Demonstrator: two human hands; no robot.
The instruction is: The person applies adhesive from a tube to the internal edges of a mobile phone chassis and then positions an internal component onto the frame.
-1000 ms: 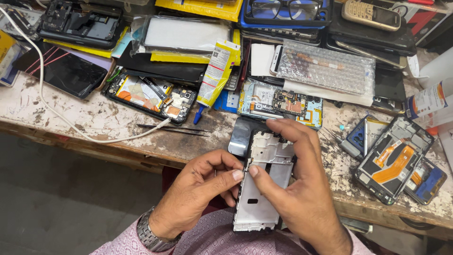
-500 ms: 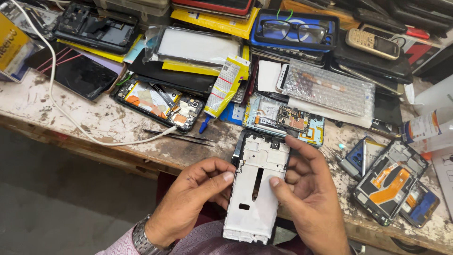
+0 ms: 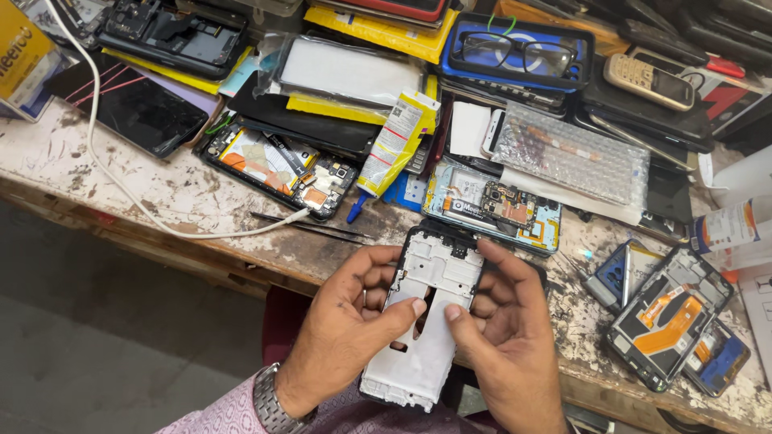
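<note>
Over the near edge of the scarred, paint-flecked wooden workbench (image 3: 161, 217), in the head view, we hold a white plastic phone mid-frame with a black rim (image 3: 426, 321) between both hands. Our left hand (image 3: 354, 329) grasps its left edge, thumb pressed on the white face near the middle slot; our right hand (image 3: 507, 337) grips the right edge, thumb tip touching the face just beside the left thumb. Neither hand is free.

Against the frames from a second and half a second ago, the frame now sits fuller in view and tilted, its top end near the bench edge and its lower end over our lap, and both thumbs have moved inward onto the face. We judge this as close checking or pressing of the part, not setting it down.

Beyond it lie an opened phone with exposed blue-edged circuit board (image 3: 494, 205), a yellow glue tube (image 3: 394, 149), thin black tweezers (image 3: 310, 227) and a white cable (image 3: 129, 197), all untouched.
</note>
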